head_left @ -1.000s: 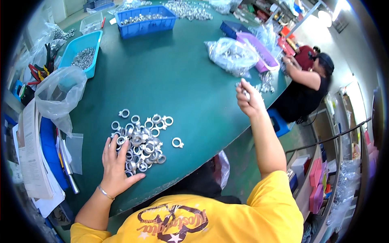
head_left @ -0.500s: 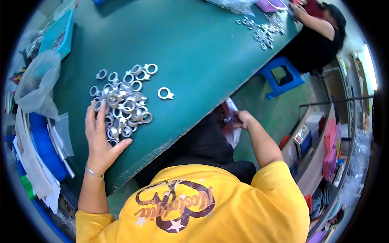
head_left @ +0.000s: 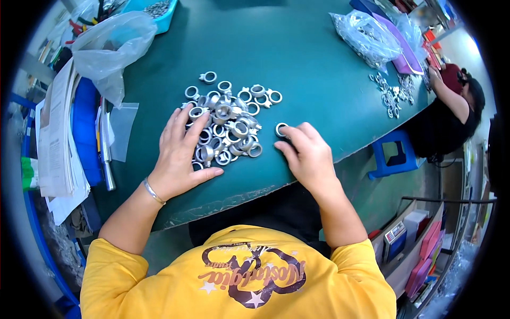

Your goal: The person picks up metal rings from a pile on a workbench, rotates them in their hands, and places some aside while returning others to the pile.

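A heap of silvery metal rings with small side lugs lies on the green-topped table. My left hand rests along its left side, open, fingers spread and thumb stretched out below. A single ring lies apart, right of the heap. Over its right edge is my right hand, index fingertip touching or nearly touching it. That thumb is held apart below, and the other fingers are bent. The ring's lug is hidden under the fingers.
A clear plastic bag and stacked papers stand left. A turquoise bin holds small parts at the far left. Far right are a filled bag, a purple tray, loose parts, a blue stool and another person.
My right hand has come up from below the table edge, leaving the plastic bag there, to the single ring. My left hand stays by the heap. The view has turned.
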### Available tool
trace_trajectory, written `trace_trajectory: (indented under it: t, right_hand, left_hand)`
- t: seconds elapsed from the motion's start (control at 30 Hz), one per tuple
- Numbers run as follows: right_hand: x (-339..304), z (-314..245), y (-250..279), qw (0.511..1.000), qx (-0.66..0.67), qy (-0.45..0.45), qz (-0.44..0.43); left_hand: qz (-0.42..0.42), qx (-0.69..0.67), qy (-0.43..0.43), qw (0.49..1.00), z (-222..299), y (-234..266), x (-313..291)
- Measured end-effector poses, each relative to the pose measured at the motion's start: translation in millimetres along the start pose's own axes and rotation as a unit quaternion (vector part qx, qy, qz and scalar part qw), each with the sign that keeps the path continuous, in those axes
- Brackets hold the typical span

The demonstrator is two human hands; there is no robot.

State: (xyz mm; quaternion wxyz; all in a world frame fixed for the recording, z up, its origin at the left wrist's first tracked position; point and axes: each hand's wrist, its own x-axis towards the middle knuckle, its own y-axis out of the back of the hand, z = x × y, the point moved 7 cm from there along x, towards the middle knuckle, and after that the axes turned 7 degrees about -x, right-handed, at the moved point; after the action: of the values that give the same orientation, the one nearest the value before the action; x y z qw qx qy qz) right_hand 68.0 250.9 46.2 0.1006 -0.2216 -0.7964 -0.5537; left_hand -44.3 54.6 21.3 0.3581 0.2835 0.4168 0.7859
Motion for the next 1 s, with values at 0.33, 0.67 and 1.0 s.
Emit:
trace_trajectory:
  t: [0.33,0.67,1.0]
  right_hand:
    - [-30.2,17.8,-22.3,0.849,0.479,-0.205,-0.085]
    - [-40.6,14.5,-27.1,0.694,0.695,-0.182,-0.038]
    - [-34.5,7.9,-28.6,0.74,0.66,-0.131,-0.009]
  left_hand:
    - [0.009,-0.011,0.002,1.0,-4.0,-1.6,-4.7]
    - [0.023,-0.029,-0.012,0.999,-2.5,-1.2,-4.2]
    - [0.023,-0.033,-0.011,0.999,-2.5,-1.1,-3.0]
